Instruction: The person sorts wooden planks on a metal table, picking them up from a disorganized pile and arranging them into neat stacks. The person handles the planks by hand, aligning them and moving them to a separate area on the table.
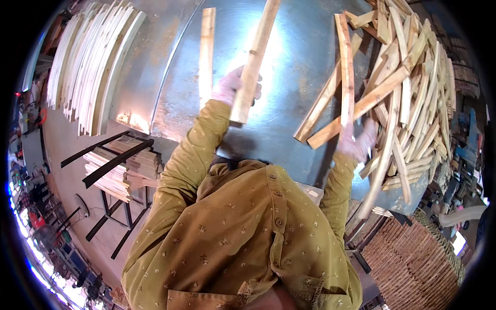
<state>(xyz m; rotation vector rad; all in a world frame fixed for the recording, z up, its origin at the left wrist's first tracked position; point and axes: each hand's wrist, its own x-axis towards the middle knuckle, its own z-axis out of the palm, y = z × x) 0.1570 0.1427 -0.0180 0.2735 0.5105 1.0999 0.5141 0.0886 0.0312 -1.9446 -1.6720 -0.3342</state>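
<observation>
My left hand (227, 89) is closed around a wooden strip (257, 54), which slants away from me over the metal table. Beside that hand, a shorter pale strip (206, 51) lies on the table to its left. My right hand (360, 143) is at the near left edge of a heap of loose strips (421, 103). Its thumb and fingers look spread, with the thumb by the near end of a knotty strip (345, 67). Two more strips cross there, one of them a reddish-brown strip (361, 106). Part of the right hand's fingers is hard to make out among the wood.
The metal tabletop (294, 67) has a seam on its left side. Neat rows of pale strips (95, 62) lie at the far left. Below them stands a black metal frame (121, 160) with stacked wood. A large stack of wood (413, 253) stands at the lower right.
</observation>
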